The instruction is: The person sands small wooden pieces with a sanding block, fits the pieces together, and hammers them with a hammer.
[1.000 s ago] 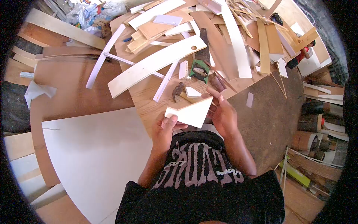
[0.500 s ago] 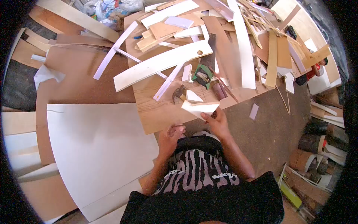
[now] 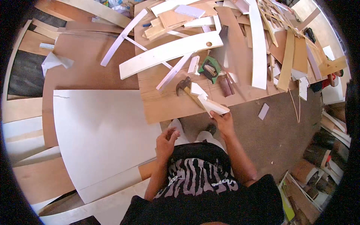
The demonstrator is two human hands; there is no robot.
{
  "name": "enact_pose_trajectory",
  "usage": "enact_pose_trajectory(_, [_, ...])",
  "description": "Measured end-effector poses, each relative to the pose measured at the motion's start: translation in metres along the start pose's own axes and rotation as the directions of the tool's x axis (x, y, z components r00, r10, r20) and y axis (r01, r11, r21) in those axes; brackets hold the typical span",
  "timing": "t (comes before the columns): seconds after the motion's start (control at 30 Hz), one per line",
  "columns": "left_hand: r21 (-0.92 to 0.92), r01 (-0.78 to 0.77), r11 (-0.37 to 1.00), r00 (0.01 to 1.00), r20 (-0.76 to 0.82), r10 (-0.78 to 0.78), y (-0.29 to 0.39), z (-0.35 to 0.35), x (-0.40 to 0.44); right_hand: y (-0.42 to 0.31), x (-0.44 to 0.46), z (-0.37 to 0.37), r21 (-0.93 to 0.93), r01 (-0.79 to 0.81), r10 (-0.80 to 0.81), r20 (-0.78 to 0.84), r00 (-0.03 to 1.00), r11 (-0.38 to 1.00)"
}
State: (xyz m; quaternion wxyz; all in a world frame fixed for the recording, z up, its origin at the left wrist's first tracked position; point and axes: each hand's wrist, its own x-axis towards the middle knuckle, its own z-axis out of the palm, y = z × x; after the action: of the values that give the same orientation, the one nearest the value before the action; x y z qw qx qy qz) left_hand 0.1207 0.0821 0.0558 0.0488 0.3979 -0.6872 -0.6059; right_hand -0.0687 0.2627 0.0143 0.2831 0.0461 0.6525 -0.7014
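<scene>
My right hand (image 3: 224,123) grips a small white-faced wood offcut (image 3: 207,105) by its near end, at the table's front edge. Just beyond its far end lies another small white piece (image 3: 197,89), and I cannot tell whether the two touch. A claw hammer (image 3: 183,85) rests beside that piece, its handle partly hidden. My left hand (image 3: 167,141) is in front of my body, fingers curled together; anything in them is too small to make out. Farther back on the table are a green-handled handsaw (image 3: 205,70) and a long curved white board (image 3: 168,52) with a round hole.
Wood strips and offcuts are heaped over the back and right of the wooden table (image 3: 157,108). A large white panel (image 3: 105,131) lies at my left. One loose offcut (image 3: 263,111) is on the floor to the right. Part of another person (image 3: 330,80) shows at far right.
The offcut in my right hand has turned, its far end now pointing toward the small white piece. My left hand has shifted slightly left, fingers still curled. The view has moved.
</scene>
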Motion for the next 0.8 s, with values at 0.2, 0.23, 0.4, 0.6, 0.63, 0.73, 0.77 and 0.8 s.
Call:
enact_pose_trajectory(0.2, [0.452, -0.337, 0.826, 0.925, -0.007, 0.381, -0.011, -0.025, 0.083, 0.001, 0.006, 0.011, 0.076, 0.087, -0.073, -0.173, 0.982, 0.993])
enact_pose_trajectory(0.23, [0.437, -0.348, 0.830, 0.923, 0.003, 0.385, -0.014, -0.026, 0.104, 0.004, 0.011, 0.010, -0.058, 0.118, -0.127, -0.187, 0.974, 0.991])
enact_pose_trajectory(0.4, [0.386, -0.551, 0.740, 0.809, 0.029, 0.587, 0.011, -0.028, 0.200, 0.022, 0.028, 0.048, -0.189, 0.130, -0.176, -0.255, 0.951, 0.973])
enact_pose_trajectory(0.6, [0.548, -0.486, 0.681, 0.859, 0.157, 0.486, -0.010, -0.017, 0.292, 0.009, 0.043, 0.130, -0.204, 0.168, -0.223, -0.286, 0.932, 0.964])
enact_pose_trajectory(0.63, [0.537, -0.483, 0.691, 0.864, 0.166, 0.475, -0.018, -0.015, 0.301, 0.011, 0.045, 0.140, -0.257, 0.160, -0.241, -0.327, 0.914, 0.953])
enact_pose_trajectory(0.73, [0.574, -0.466, 0.674, 0.880, 0.223, 0.419, -0.033, -0.014, 0.318, 0.006, 0.051, 0.164, -0.377, 0.132, -0.282, -0.375, 0.883, 0.917])
enact_pose_trajectory(0.77, [0.551, -0.506, 0.664, 0.856, 0.224, 0.466, -0.038, -0.014, 0.320, 0.003, 0.058, 0.168, -0.469, 0.094, -0.289, -0.362, 0.886, 0.878])
enact_pose_trajectory(0.8, [0.529, -0.542, 0.653, 0.831, 0.221, 0.510, -0.040, -0.013, 0.321, 0.001, 0.066, 0.170, -0.556, 0.056, -0.291, -0.345, 0.892, 0.829])
